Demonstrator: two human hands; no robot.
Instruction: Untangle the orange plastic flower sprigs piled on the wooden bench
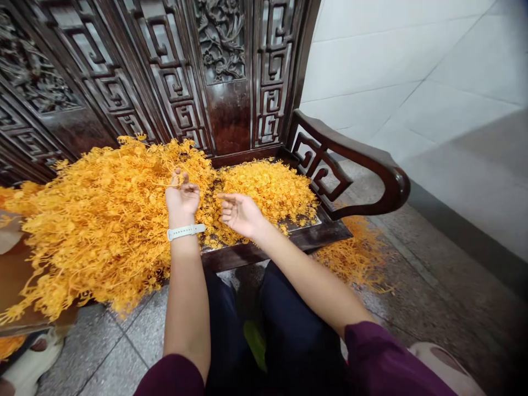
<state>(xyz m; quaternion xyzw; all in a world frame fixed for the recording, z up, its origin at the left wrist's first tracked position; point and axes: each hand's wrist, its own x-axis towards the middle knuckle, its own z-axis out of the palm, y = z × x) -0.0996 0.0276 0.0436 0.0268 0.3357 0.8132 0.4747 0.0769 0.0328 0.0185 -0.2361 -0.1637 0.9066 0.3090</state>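
Note:
My left hand, with a pale watch strap on the wrist, is raised at the right edge of a large heap of yellow artificial flower sprigs. Its fingers are curled, and a thin yellow stem seems to run into them; the fingertips are partly hidden. To its right, my right hand hovers before a smaller pile of yellow flower heads. Its index finger points left and the other fingers bend loosely, with nothing visible between them. Both piles lie on a dark carved wooden bench.
The bench's curved armrest rises at the right. Yellow stems lie heaped on the floor beneath it. At the left edge is a brown cardboard-like surface, with a shoe below. A white tiled wall stands behind.

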